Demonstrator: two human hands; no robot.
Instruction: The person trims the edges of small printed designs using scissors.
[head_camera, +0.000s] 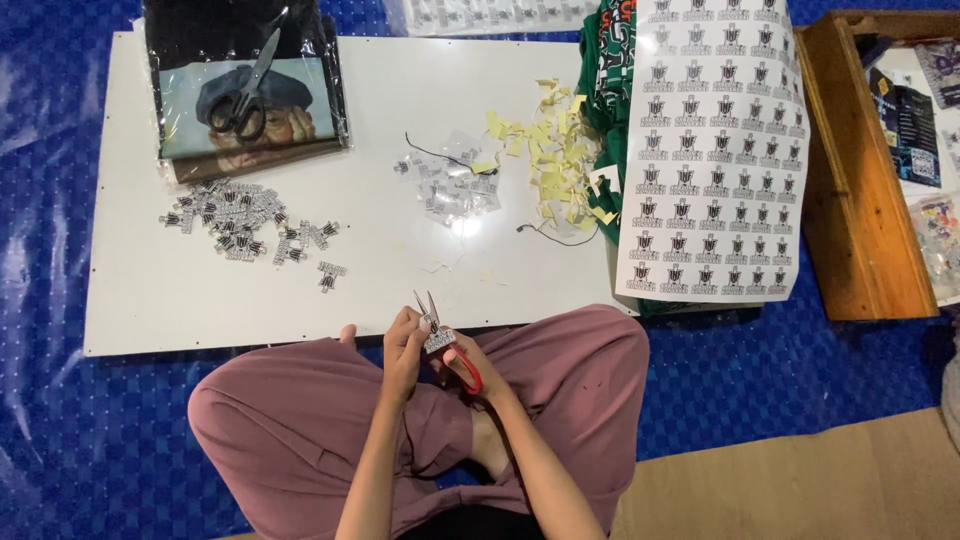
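I sit cross-legged at the near edge of a white board (200, 300). My right hand (478, 365) grips small red-handled scissors (452, 350) whose blades point up and away from me. My left hand (402, 345) pinches a small printed sticker cutout (438, 340) right at the blades. A pile of cut-out stickers (235, 220) lies on the board's left side. A large sheet of uncut stickers (715, 150) lies at the right, draped over green fabric (605, 90).
Black-handled scissors (245, 95) rest on a bagged printed garment (245, 90) at the back left. Clear offcuts (450, 185) and yellow paper scraps (555, 150) litter the board's middle. A wooden tray (850, 170) stands at the right. Blue tarp (50, 400) covers the floor.
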